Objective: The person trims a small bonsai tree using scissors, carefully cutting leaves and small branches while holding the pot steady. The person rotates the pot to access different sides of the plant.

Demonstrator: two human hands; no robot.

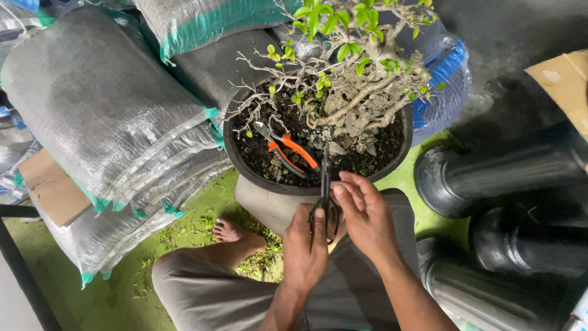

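Head view, looking down at a bonsai tree (361,92) in a shallow round black pot (236,150), set on a pale pedestal (263,205) just near of it.

Both hands meet at the pot's near rim, on a pair of black bonsai shears (325,184). Left hand (306,245): fingers curled shut around the shears' looped handles. Right hand (364,214): fingers loosely bent, fingertips (339,189) resting on the shank just above the handles; grip not fully closed. The blades point away, over the soil toward the gnarled trunk base.

Orange-handled pliers (286,153) lie on the soil in the left part of the pot, apart from both hands, jaws toward the far left.

The tree shows bare grey twigs on the left and green leaves along the far side.

Surroundings: stacked woven grey sacks (104,110) with teal edging to the left and far; black plastic pots (502,171) lying on their sides to the right; cardboard (563,79) at far right. Green floor (122,288) scattered with leaf clippings; a bare foot (229,232) rests by the pedestal.
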